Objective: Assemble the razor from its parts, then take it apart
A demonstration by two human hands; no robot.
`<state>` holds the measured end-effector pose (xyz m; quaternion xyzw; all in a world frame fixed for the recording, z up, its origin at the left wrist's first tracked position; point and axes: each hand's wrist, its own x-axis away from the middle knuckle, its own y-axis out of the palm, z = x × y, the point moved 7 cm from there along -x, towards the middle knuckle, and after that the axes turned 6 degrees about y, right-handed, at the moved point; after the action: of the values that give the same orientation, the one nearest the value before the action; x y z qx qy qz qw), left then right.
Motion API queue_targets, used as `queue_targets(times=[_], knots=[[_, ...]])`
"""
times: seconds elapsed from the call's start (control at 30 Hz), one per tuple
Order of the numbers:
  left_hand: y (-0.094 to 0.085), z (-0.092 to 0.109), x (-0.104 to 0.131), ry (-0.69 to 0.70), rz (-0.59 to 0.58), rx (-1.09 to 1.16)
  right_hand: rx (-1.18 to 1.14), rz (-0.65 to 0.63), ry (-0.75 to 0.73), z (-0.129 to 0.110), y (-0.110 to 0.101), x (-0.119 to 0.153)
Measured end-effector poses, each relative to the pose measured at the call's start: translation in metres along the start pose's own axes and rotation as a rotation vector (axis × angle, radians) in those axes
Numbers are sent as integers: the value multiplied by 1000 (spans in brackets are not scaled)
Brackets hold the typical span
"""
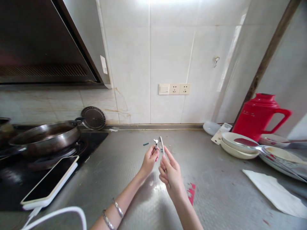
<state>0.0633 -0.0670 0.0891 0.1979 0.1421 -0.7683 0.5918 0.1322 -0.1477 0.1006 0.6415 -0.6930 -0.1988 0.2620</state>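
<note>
My left hand (pixel 149 159) is closed around the lower end of a small silver metal tool (pixel 156 142) with a wider top; its exact kind is too small to make out. In my right hand (pixel 169 171), a slim white toothbrush (pixel 161 143) points upward, its head level with the silver tool's top. The two heads are very close, and I cannot tell whether they touch. A short dark green stick-like piece (pixel 145 144) lies on the metal counter (pixel 129 172) just beyond my left hand.
To the left, a steel pan (pixel 48 137) sits on the black stove, with a phone (pixel 51 182) in front and a white cable. A red thermos (pixel 256 115), stacked bowls (pixel 237 145) and a white paper (pixel 273 191) occupy the right. A red scrap (pixel 191 193) lies beside my right forearm.
</note>
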Motion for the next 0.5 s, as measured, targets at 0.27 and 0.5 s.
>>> queue_targets(times=[0.27, 0.5], knots=[[-2, -1, -1, -3, 10, 11, -24, -28, 43, 12, 4, 8], [-1, -6, -2, 16, -4, 32, -31, 12, 23, 14, -1, 2]])
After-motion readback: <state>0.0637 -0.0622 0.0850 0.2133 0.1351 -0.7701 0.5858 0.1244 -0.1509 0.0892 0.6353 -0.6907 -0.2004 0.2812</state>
